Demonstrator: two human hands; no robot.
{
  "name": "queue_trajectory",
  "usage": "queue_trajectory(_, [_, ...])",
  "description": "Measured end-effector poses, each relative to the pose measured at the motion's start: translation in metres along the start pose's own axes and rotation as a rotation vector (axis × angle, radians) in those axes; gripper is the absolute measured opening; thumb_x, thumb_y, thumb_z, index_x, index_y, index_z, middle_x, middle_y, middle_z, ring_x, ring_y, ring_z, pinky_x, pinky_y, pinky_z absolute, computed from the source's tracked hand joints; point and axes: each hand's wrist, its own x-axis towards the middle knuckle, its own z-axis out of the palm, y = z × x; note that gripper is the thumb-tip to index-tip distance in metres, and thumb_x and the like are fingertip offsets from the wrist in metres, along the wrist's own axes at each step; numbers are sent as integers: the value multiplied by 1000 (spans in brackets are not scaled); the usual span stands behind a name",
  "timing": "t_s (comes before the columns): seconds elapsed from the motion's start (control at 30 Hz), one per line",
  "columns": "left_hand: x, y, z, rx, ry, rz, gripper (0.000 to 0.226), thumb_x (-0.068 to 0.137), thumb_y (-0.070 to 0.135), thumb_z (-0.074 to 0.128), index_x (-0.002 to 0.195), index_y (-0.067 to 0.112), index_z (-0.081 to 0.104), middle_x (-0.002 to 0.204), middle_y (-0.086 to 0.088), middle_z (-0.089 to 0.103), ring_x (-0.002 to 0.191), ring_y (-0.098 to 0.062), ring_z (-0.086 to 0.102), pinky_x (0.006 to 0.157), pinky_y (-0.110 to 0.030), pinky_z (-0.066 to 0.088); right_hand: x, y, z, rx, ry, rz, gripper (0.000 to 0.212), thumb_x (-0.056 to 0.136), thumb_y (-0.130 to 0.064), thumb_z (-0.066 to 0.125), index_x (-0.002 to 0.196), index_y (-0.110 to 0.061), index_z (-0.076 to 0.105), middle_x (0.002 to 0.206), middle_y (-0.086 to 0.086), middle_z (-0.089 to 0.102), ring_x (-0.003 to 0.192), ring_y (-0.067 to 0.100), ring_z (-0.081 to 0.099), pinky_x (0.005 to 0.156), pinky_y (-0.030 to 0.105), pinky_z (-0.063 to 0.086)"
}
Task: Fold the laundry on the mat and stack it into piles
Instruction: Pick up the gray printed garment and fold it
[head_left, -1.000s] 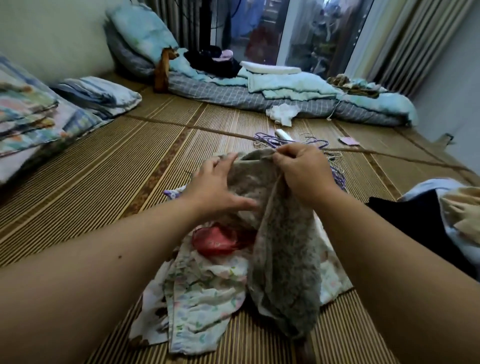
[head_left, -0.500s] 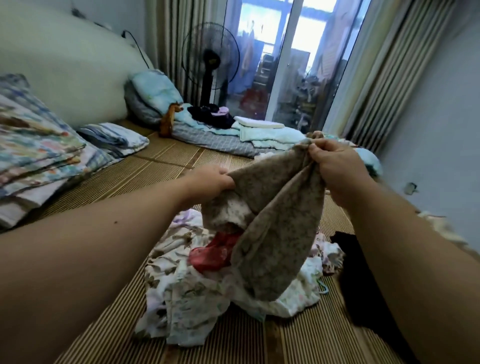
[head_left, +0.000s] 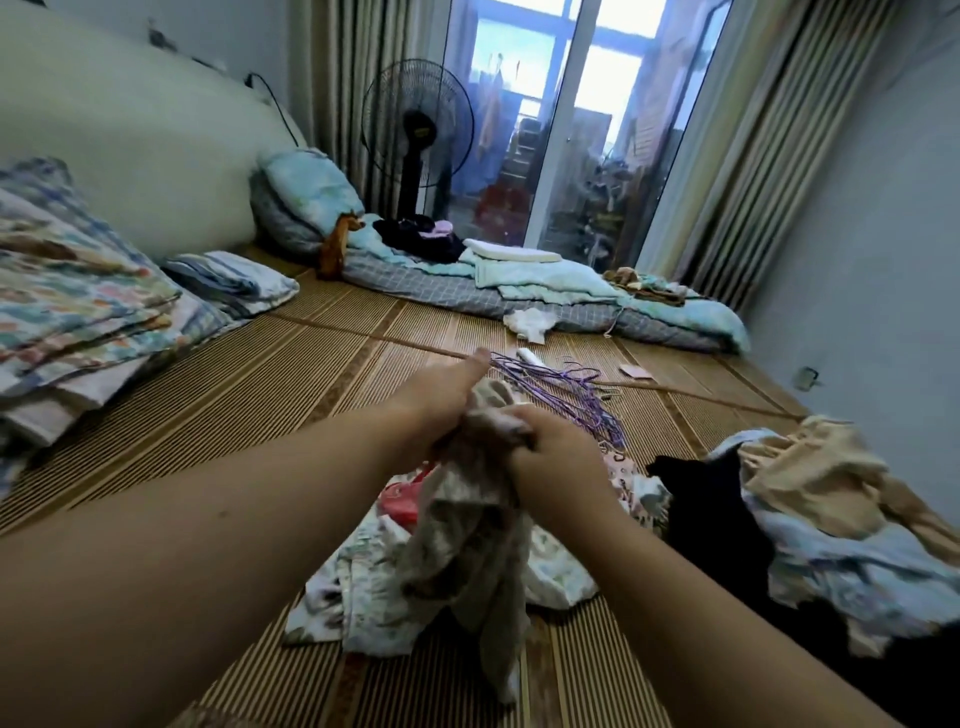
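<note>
A grey-brown speckled garment (head_left: 478, 551) hangs bunched from both my hands over the bamboo mat (head_left: 291, 379). My left hand (head_left: 441, 395) grips its top edge, thumb pointing forward. My right hand (head_left: 553, 452) clutches the same cloth close beside the left. Below it lies a white floral garment (head_left: 374, 587) with a red piece (head_left: 402, 499) partly hidden. On the right sits an unfolded heap: a black garment (head_left: 711, 514), a beige one (head_left: 810, 478) and a pale blue one (head_left: 852, 566).
Purple hangers (head_left: 566, 395) lie just beyond my hands. Folded patterned bedding (head_left: 78, 306) is stacked at left, a folded striped cloth (head_left: 234, 280) behind it. A grey mattress with teal blankets (head_left: 545, 291), a standing fan (head_left: 418, 135) and curtains line the far side.
Both hands came down and together with the speckled garment; half a second ago it was held up and spread between them. Now it is bunched. The view has tilted.
</note>
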Motion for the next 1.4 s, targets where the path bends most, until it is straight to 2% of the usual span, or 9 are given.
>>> queue_trajectory(0.1, [-12, -14, -5, 219, -86, 150, 93, 61, 78, 61, 132, 20, 44, 110, -7, 65, 93, -21, 65, 75, -35, 53, 19, 1, -8, 226, 40, 206, 13, 83, -35, 65, 87, -26, 74, 81, -2, 73, 84, 23, 68, 80, 40, 56])
queue_trajectory(0.2, [-23, -19, -9, 503, -195, 244, 101, 64, 54, 79, 144, 35, 21, 115, 3, 58, 100, -16, 62, 83, -32, 52, 31, -6, -18, 531, 112, 381, 14, 77, -33, 65, 78, -19, 67, 86, 8, 72, 89, 31, 69, 84, 54, 56])
queue_trajectory(0.33, [-21, -25, -15, 948, -60, 385, 38, 76, 22, 69, 111, 32, 57, 88, 6, 62, 88, -19, 63, 69, -26, 50, 42, -9, -38, 764, 219, 507, 9, 94, -15, 58, 87, -20, 60, 95, 10, 67, 87, 27, 68, 80, 49, 58])
queue_trajectory(0.4, [-17, -26, -19, 869, -38, 347, 8, 75, 19, 59, 79, 25, 61, 77, 3, 64, 82, -23, 63, 66, -28, 48, 39, -5, -44, 661, 216, 435, 8, 94, -23, 60, 101, -23, 57, 110, 9, 64, 91, 27, 66, 76, 49, 59])
queue_trajectory(0.53, [-12, -16, -18, 669, -42, 381, 19, 78, 12, 54, 82, 26, 66, 80, 4, 68, 82, -19, 65, 75, -32, 52, 23, -5, -46, 201, -120, 180, 82, 66, -59, 77, 138, -39, 42, 117, -5, 50, 106, 22, 57, 87, 43, 55])
queue_trajectory(0.7, [-11, 4, -13, 757, -63, 507, 38, 83, 0, 57, 94, 34, 70, 80, 15, 64, 78, -7, 61, 67, -24, 48, 23, -7, -35, -532, -44, -50, 12, 81, -26, 61, 86, -19, 68, 78, 3, 57, 88, 31, 62, 59, 28, 37])
queue_trajectory(0.87, [-3, 28, -19, 863, -1, 522, 35, 83, 5, 57, 98, 32, 73, 88, 7, 66, 83, -11, 60, 64, -22, 45, 27, -27, -46, -271, -137, 66, 46, 79, -63, 59, 108, -27, 68, 96, -2, 66, 94, 20, 62, 73, 31, 49])
queue_trajectory(1.17, [2, 55, 4, 1009, 107, 637, 17, 84, 19, 62, 94, 23, 74, 93, 1, 71, 90, -18, 62, 68, -26, 43, 45, -54, -46, -379, -80, 100, 16, 82, -24, 58, 73, -12, 53, 66, 2, 49, 64, 21, 50, 49, 27, 31])
queue_trajectory(1.4, [5, 54, -26, 1155, 167, 546, 23, 86, 10, 56, 96, 25, 71, 89, 6, 62, 82, -14, 54, 52, -23, 35, 50, -19, -85, -610, -32, 225, 14, 87, -16, 54, 86, -12, 68, 73, 2, 57, 61, 14, 49, 51, 24, 35])
